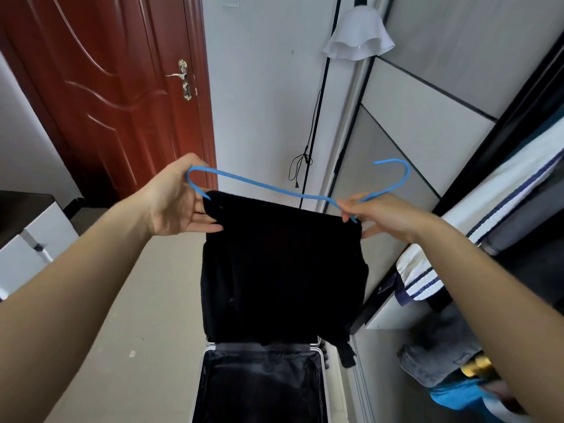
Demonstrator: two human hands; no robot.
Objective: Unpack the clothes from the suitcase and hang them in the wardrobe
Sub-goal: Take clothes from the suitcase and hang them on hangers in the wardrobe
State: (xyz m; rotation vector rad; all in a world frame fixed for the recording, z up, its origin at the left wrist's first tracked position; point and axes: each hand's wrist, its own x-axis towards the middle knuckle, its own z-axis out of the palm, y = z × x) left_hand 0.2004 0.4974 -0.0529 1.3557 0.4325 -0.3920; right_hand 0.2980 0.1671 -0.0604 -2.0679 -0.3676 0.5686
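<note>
Down at 6 o'clock, closest of all: the open suitcase, dark lining showing, no clothes to be seen in the part in view. Just above it, hanging in the air at the middle: the black garment, folded over the bottom bar of the blue hanger, its lower edge dangling right over the suitcase rim.

At 9 o'clock of the garment: the left hand, fingers partly curled, holding the looped end of the hanger and pressing on the top corner of the cloth. At 3 o'clock: the right hand, fingers pinched shut on the wire near the neck, just under the hook. Hook poking up toward 1 o'clock, free, caught on nothing.

Over at 3 o'clock, a bit farther: the wardrobe, open, with a white striped garment already hanging inside and folded things heaped at 4 o'clock. Rail not in view.

Farthest back: a red door at 11 o'clock, a white lamp at 12 o'clock.

Step in hand, by the look of it: getting the black garment sitting straight on the hanger. Next move, most likely: swing right toward the wardrobe, keep the cloth from sliding off, lift the hook up and over the rail.
</note>
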